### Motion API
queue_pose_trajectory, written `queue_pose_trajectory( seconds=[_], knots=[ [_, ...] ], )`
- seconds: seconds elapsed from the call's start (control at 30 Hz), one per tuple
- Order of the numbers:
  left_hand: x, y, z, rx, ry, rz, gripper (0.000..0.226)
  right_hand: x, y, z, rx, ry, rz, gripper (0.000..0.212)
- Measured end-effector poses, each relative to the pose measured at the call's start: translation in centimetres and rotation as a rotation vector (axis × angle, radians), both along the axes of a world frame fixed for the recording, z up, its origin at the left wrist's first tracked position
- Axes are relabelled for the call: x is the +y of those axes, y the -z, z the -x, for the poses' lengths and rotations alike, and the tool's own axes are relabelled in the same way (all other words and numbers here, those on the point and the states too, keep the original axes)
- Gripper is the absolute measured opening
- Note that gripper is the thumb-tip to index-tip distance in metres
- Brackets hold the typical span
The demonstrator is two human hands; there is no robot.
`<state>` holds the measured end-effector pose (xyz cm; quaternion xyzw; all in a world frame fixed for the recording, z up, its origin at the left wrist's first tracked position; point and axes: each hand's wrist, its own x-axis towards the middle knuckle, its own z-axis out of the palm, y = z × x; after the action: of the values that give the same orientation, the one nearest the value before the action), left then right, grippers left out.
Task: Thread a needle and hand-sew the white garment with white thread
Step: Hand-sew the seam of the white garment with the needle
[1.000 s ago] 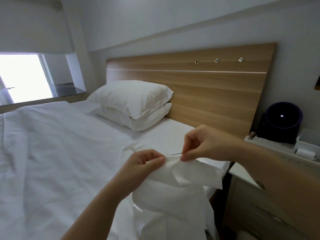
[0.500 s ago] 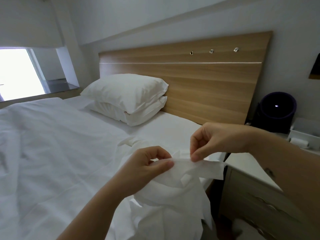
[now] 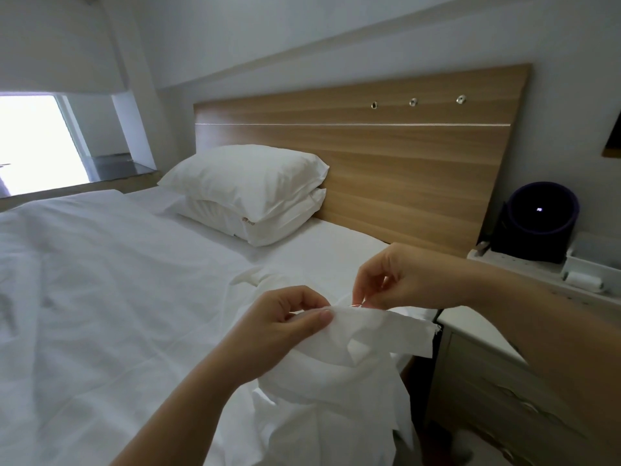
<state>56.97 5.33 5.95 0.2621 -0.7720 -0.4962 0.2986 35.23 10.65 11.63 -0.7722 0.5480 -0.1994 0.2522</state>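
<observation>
A white garment (image 3: 339, 381) hangs crumpled in front of me over the bed's right side. My left hand (image 3: 282, 327) pinches its folded top edge between thumb and fingers. Just to the right, my right hand (image 3: 403, 280) pinches a thin needle (image 3: 357, 305) at that same edge, with the tip lying against the cloth. The white thread is too fine to make out. A spool of white thread (image 3: 583, 281) lies on the bedside table at the right.
A bed with a white duvet (image 3: 100, 297) fills the left, with two stacked pillows (image 3: 248, 196) against a wooden headboard (image 3: 403, 169). At the right stands a bedside table (image 3: 477, 334) with a dark round device (image 3: 539, 220) and a white tray (image 3: 591, 264).
My right hand dipped to the cloth's edge and now holds the needle at the fold again. My left hand has kept its pinch on the garment. The view has shifted slightly.
</observation>
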Motion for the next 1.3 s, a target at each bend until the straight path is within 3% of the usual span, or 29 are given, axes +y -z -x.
queue_pose_trajectory(
  seconds=[0.53, 0.67, 0.83, 1.3],
  knots=[
    [-0.3, 0.4, -0.3, -0.013, 0.026, -0.042, 0.012, -0.9, 0.3, -0.6, 0.016, 0.0, 0.013, 0.014],
    [-0.3, 0.5, -0.3, -0.008, 0.048, -0.063, 0.025, -1.0, 0.2, -0.8, 0.035, 0.007, 0.013, 0.019],
    [0.0, 0.2, -0.3, -0.018, 0.059, -0.067, 0.009, -1.0, 0.1, -0.8, 0.038, 0.02, 0.008, 0.02],
    [0.0, 0.2, -0.2, -0.016, 0.058, -0.054, 0.009, -1.2, 0.1, -0.6, 0.027, 0.0, 0.006, 0.019]
  ],
)
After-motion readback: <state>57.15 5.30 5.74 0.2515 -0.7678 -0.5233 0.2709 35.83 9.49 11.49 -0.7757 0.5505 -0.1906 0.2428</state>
